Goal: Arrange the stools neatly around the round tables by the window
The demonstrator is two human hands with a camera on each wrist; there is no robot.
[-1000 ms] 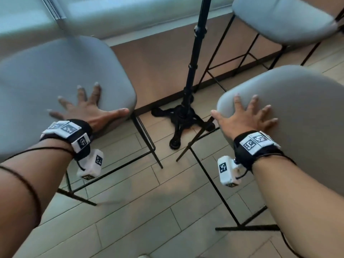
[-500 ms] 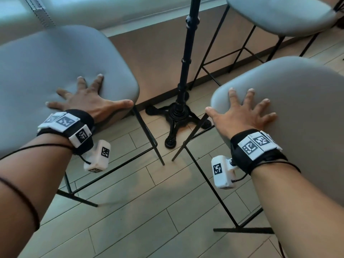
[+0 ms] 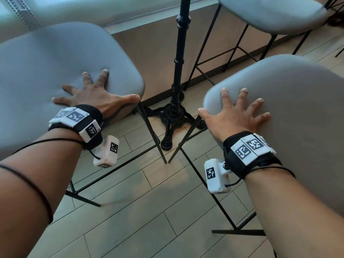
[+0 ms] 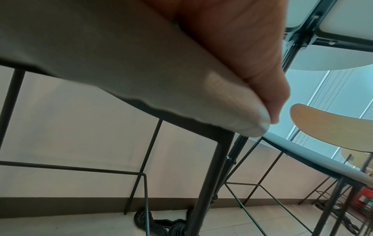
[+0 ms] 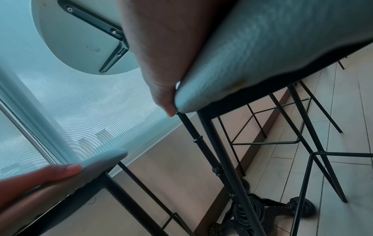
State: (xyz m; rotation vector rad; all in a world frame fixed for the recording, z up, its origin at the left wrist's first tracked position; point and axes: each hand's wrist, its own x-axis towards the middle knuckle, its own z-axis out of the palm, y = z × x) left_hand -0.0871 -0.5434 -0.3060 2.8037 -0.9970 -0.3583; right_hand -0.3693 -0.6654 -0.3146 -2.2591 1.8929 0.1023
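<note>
nearest the camera, bare tiled floor (image 3: 119,216) is being shown between the two forearms, with open room toward the viewer. on the left, the left hand (image 3: 93,97) is being pressed flat on the near right corner of the left stool (image 3: 55,58), fingers spread wide and thumb laid along the seat's edge. on the right, the right hand (image 3: 236,112) is being pressed flat on the near left corner of the right stool (image 3: 290,101), fingers likewise spread wide, nothing being gripped. between the stools, their thin black legs (image 3: 152,135) are being seen almost meeting at the feet, just in front of the table base (image 3: 174,116), so little room is being left there. behind it, the black table post (image 3: 179,53) is being seen rising between the two seats; the round tabletop (image 5: 80,36) is being shown from below in the right wrist view. farther right, a third stool (image 3: 270,12) is being seen standing near the wall, beneath the window (image 3: 74,8).
</note>
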